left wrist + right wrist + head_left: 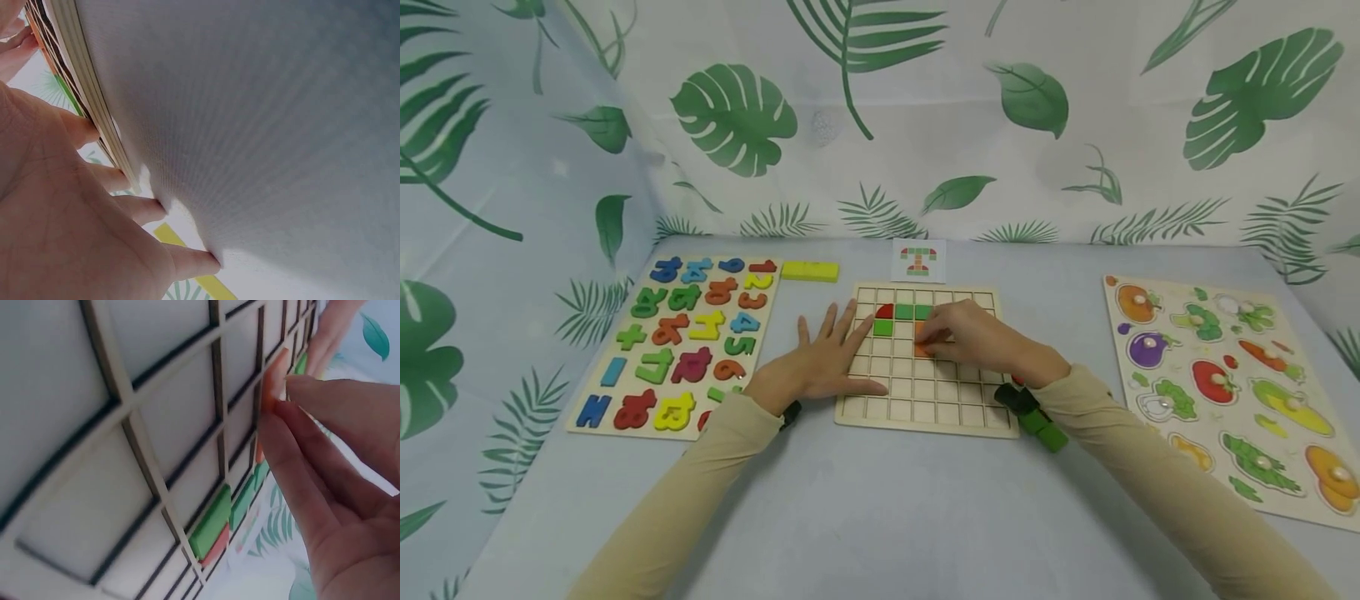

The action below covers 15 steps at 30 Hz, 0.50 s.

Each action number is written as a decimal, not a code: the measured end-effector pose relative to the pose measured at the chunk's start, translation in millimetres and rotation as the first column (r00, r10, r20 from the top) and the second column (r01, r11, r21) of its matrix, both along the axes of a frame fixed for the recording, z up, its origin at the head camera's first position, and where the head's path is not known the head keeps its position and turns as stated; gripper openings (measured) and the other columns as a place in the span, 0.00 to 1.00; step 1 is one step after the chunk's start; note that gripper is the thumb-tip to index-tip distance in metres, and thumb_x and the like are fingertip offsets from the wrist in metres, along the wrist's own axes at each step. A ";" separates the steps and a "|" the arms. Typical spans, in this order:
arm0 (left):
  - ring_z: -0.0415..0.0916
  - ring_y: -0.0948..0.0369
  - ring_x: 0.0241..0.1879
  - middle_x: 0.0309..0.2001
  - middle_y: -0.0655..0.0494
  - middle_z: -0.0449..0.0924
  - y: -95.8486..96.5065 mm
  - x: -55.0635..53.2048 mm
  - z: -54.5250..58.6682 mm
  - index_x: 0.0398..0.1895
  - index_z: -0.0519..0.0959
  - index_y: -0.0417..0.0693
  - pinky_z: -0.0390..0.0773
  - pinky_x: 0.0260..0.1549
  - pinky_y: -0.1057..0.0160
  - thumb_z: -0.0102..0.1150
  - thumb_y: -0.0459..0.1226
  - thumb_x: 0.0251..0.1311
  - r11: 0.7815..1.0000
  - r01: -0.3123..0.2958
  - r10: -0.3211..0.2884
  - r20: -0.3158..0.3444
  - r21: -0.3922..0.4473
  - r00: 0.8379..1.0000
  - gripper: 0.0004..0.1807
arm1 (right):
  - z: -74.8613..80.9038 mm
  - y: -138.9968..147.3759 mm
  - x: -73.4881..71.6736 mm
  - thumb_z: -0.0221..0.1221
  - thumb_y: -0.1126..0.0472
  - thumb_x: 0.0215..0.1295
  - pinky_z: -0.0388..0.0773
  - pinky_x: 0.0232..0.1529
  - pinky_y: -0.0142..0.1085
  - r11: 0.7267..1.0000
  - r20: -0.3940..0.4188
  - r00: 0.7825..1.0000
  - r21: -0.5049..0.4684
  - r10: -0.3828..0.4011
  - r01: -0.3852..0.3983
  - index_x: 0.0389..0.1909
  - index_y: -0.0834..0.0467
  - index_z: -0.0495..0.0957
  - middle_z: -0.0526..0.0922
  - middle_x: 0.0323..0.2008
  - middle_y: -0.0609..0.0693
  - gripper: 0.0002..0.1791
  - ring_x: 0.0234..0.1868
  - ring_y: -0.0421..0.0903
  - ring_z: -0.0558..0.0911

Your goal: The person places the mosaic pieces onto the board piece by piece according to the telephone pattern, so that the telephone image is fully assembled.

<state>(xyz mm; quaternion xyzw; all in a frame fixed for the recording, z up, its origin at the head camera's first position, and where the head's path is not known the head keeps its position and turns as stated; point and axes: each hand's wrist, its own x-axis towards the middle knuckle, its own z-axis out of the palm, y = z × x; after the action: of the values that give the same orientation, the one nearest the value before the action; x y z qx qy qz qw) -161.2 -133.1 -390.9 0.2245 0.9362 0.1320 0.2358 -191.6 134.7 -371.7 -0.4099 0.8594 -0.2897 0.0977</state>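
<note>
On the wooden grid board (925, 400), my right hand (973, 337) pinches an orange square tile (273, 378) at a cell in the middle column. Another orange tile (919, 329) shows just above, partly behind the fingers. My left hand (820, 354) lies spread with straight fingers over the board's left edge, thumb on the lower cells. Beside its fingertips sit a red quarter-round tile (885, 311) and a green tile (883, 328). More green tiles (905, 311) line the same row. Green (210, 522) and red (215, 547) tiles on the right side are hidden by my right hand in the head view.
A pattern card (918, 261) stands behind the board. Left is a number puzzle (647, 333) with a yellow block (809, 271) near its corner. A vegetable puzzle (1225, 400) lies right. Green blocks (1045, 431) lie by my right wrist.
</note>
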 end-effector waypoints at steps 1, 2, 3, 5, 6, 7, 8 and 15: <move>0.16 0.42 0.81 0.83 0.46 0.16 0.1 0.0 -0.1 0.87 0.32 0.56 0.23 0.69 0.25 0.55 0.70 0.66 1.000 0.001 -0.001 -0.002 -0.003 1.000 0.61 | 1.0 2.5 0.2 0.70 0.72 0.65 0.86 0.46 0.43 1.000 0.022 1.000 -0.009 0.005 -0.005 0.45 0.67 0.89 0.90 0.42 0.55 0.09 0.44 0.51 0.89; 0.16 0.42 0.81 0.84 0.46 0.16 0.2 0.1 -0.1 0.87 0.32 0.56 0.23 0.69 0.25 0.55 0.70 0.66 1.000 0.002 -0.002 -0.004 -0.003 1.000 0.61 | 2.4 5.3 0.4 0.69 0.71 0.65 0.86 0.48 0.43 1.000 0.045 0.999 -0.015 0.012 -0.011 0.47 0.67 0.89 0.90 0.43 0.56 0.10 0.45 0.51 0.89; 0.16 0.42 0.81 0.84 0.46 0.16 0.4 0.0 -0.3 0.87 0.32 0.56 0.23 0.69 0.25 0.55 0.70 0.66 1.000 0.002 -0.002 -0.006 -0.004 1.000 0.61 | 4.0 8.4 0.4 0.69 0.71 0.66 0.85 0.49 0.44 1.000 0.072 0.997 -0.018 0.015 -0.014 0.49 0.67 0.88 0.90 0.45 0.56 0.11 0.47 0.51 0.89; 0.16 0.42 0.81 0.84 0.46 0.16 0.8 0.1 -0.5 0.87 0.32 0.56 0.23 0.69 0.25 0.55 0.70 0.66 1.000 0.003 -0.003 -0.010 -0.009 1.000 0.61 | 6.2 16.3 -0.3 0.67 0.70 0.69 0.85 0.51 0.45 0.999 0.110 0.994 -0.022 0.028 -0.026 0.52 0.67 0.88 0.90 0.48 0.56 0.12 0.49 0.51 0.89; 0.16 0.42 0.81 0.84 0.46 0.17 0.9 0.3 -0.4 0.87 0.32 0.56 0.23 0.69 0.25 0.55 0.70 0.66 1.000 0.004 -0.004 -0.012 -0.012 1.000 0.61 | 8.0 20.9 -0.3 0.66 0.70 0.70 0.84 0.52 0.45 0.999 0.125 0.992 -0.020 0.028 -0.026 0.53 0.66 0.87 0.89 0.49 0.56 0.13 0.50 0.51 0.88; 0.16 0.42 0.81 0.84 0.46 0.17 1.1 0.5 -0.2 0.87 0.32 0.56 0.23 0.69 0.25 0.55 0.70 0.66 1.000 0.004 -0.004 -0.011 -0.012 1.000 0.61 | 9.6 26.0 -0.7 0.66 0.70 0.70 0.84 0.53 0.45 1.000 0.131 0.991 -0.017 0.024 -0.022 0.54 0.65 0.87 0.89 0.51 0.56 0.13 0.51 0.52 0.88; 0.16 0.42 0.81 0.84 0.46 0.17 1.2 0.7 0.0 0.87 0.32 0.56 0.23 0.69 0.25 0.55 0.70 0.66 1.000 0.004 -0.004 -0.012 -0.011 1.000 0.61 | 11.6 31.5 -0.8 0.66 0.70 0.70 0.84 0.53 0.46 1.000 0.129 0.992 -0.012 0.013 -0.012 0.54 0.64 0.87 0.89 0.52 0.56 0.14 0.52 0.52 0.87; 0.16 0.42 0.81 0.84 0.45 0.17 1.4 1.9 1.7 0.87 0.33 0.54 0.24 0.69 0.25 0.56 0.69 0.66 1.000 0.002 -0.002 -0.014 -0.007 1.000 0.61 | 31.2 75.8 -0.4 0.68 0.72 0.67 0.85 0.50 0.46 0.996 0.062 0.995 -0.021 -0.081 0.082 0.49 0.61 0.89 0.89 0.47 0.52 0.12 0.46 0.48 0.87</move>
<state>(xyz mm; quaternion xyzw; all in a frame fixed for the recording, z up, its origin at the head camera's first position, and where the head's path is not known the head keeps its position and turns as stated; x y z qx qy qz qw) -159.3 -131.7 -389.1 0.2256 0.9381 0.1268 0.2301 -192.0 210.5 -340.5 -0.3666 0.8685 -0.3159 0.1071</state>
